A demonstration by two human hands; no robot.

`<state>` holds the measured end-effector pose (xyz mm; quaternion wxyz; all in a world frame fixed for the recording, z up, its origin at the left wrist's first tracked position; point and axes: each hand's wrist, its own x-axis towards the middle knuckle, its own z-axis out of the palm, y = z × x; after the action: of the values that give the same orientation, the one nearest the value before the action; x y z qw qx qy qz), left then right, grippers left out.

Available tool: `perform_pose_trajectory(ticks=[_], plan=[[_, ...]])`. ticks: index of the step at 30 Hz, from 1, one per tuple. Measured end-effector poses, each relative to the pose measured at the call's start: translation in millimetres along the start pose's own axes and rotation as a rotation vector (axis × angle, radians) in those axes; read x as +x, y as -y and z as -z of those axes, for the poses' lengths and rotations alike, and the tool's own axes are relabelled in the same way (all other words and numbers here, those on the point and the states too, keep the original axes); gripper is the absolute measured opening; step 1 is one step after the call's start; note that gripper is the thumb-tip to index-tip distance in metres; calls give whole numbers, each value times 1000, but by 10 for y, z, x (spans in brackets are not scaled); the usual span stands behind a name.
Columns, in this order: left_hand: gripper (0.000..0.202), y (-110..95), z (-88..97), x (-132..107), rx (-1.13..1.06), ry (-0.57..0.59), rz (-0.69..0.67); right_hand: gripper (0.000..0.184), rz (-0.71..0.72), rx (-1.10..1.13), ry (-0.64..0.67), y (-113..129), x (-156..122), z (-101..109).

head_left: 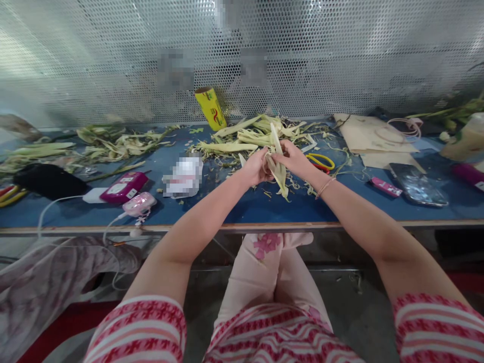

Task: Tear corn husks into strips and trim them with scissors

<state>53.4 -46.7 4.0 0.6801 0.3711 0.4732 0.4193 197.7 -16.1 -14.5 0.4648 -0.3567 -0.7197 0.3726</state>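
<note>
1. In the head view, my right hand point(292, 155) pinches a long, pale leaf point(279, 174) with the thumb and fingers.
2. My left hand point(259, 166) is just beside it, with its fingers curled tight on the pale leaf too. My fingers hide the middle, so I can't tell if it is one leaf or a few.
3. The pale leaf is in front of me, over the blue table point(280, 214). One tip points up and away, and the other hangs down toward me.
4. Right behind my hands is a messy heap of dry leaves point(244, 138). More leaf scraps point(117, 143) lie off to the left.
5. A yellow tube point(212, 110) leans behind the heap, near the metal screen point(302, 60).
6. Just past my right hand I see some red and yellow handles point(325, 162).
7. On my right are brown paper point(372, 133), a small pink packet point(384, 187) and a phone point(418, 184).
8. On my left are a white packet point(185, 174), a purple box point(125, 187), a little pink case point(139, 204) and a black thing point(49, 181).
9. Someone's leg point(71, 272) shows below the table at the left.
</note>
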Motion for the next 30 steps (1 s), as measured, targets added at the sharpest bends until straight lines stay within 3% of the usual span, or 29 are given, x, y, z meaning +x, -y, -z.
perform_pose_trajectory(ticks=[8,13,22,30], plan=[[66,22,67,90,-38,32,26,33,0,-1,6,47,-26,-3],[64,-2,34,25,41,53,4,14,-47,-83,-40,68,-23,20],[37,41,-38,-129,238,291,-176,32,-259,87,-206,85,-7,30],[30,54,-12,-102,261,274,-228,37,-423,153,-247,209,-31,34]])
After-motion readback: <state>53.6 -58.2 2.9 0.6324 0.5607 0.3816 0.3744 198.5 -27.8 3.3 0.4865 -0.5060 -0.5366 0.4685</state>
